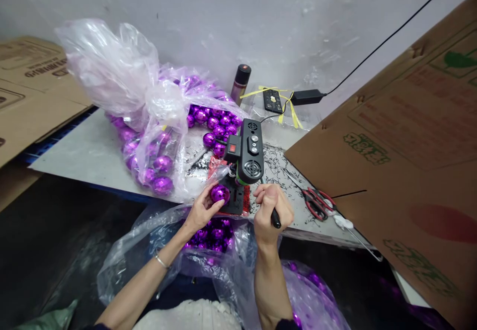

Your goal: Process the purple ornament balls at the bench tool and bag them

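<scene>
My left hand (203, 211) holds a shiny purple faceted ball (220, 194) beside the base of a small black press-like machine (252, 151). Wrapped round the machine's black lever handle (276, 218), my right hand (273, 210) is closed in a fist to the right of the base. The ball sits just left of the black base plate (235, 202). Below my hands, an open clear plastic bag (145, 238) holds several purple balls (214, 233). A second, knotted plastic bag (166, 102) with purple balls lies on the table at the left.
Red-handled scissors (316, 203) lie at the table's right, near black scraps (278, 166). Behind stand a dark canister (241, 81) and a black power adapter (307, 97). Large cardboard boxes flank the table at right (395, 136) and left (37, 91).
</scene>
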A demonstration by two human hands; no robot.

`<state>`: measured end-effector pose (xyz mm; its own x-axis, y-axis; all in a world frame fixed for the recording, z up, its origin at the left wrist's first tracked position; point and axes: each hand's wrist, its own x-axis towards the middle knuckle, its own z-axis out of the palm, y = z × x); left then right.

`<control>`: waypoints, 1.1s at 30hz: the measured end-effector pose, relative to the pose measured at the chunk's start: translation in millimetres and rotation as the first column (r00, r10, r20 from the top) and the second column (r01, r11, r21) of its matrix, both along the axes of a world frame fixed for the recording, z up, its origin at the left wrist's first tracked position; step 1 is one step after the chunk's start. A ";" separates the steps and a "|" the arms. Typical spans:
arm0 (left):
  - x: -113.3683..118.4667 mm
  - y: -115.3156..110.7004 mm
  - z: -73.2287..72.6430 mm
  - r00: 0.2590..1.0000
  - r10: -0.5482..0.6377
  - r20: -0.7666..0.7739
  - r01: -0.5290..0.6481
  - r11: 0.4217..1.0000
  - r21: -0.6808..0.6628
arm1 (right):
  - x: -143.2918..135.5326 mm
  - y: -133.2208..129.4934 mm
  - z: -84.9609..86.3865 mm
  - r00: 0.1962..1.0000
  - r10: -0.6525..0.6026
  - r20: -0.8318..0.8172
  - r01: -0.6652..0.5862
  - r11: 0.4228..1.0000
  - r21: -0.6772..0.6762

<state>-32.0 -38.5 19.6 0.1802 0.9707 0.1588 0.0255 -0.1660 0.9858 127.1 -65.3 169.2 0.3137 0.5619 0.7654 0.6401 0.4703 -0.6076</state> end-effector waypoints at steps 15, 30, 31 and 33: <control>19.5 28.8 -10.9 0.928 0.024 -0.371 0.111 0.935 0.338 | 1.8 -5.3 -10.8 0.999 0.015 0.038 -0.015 1.000 0.006; 27.2 36.5 -18.3 0.951 0.014 -0.307 0.092 0.940 0.328 | -1.1 1.1 -63.1 0.992 -0.038 0.119 0.016 0.983 0.181; 27.3 36.6 -18.2 0.951 0.018 -0.310 0.089 0.941 0.327 | -1.7 2.0 -65.3 0.993 -0.039 0.112 0.017 0.981 0.192; 27.2 36.7 -17.9 0.950 0.021 -0.310 0.089 0.938 0.336 | -1.9 3.1 -67.6 0.993 -0.040 0.107 0.019 0.981 0.195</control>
